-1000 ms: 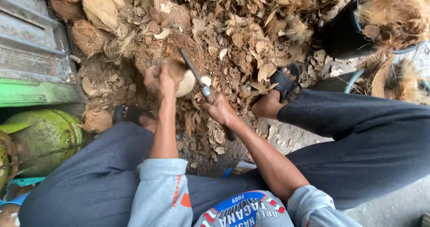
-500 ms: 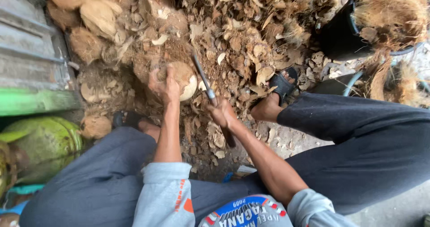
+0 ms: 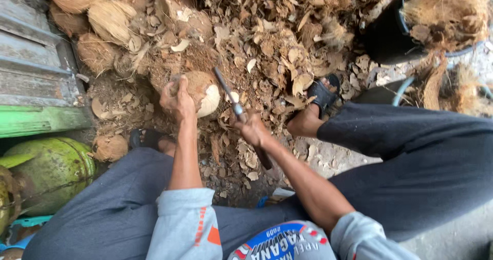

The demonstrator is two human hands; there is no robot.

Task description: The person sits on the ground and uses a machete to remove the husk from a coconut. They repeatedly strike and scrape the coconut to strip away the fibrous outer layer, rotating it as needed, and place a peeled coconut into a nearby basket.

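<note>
both hands gripped: left hand clamped the round brown half-peeled coconut; right hand held the steel-bladed knife at 3 o'clock, best angled away from fingers.

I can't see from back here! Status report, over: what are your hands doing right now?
Left hand gripping round brown coconut, part peeled white. Right hand holding long metal-bladed knife, blade beside coconut. Dry brown husk scraps heaped all around.

The left hand covers part of the coconut. The knife handle hides inside the right hand. The green gas cylinder is cut off at the left edge.
</note>
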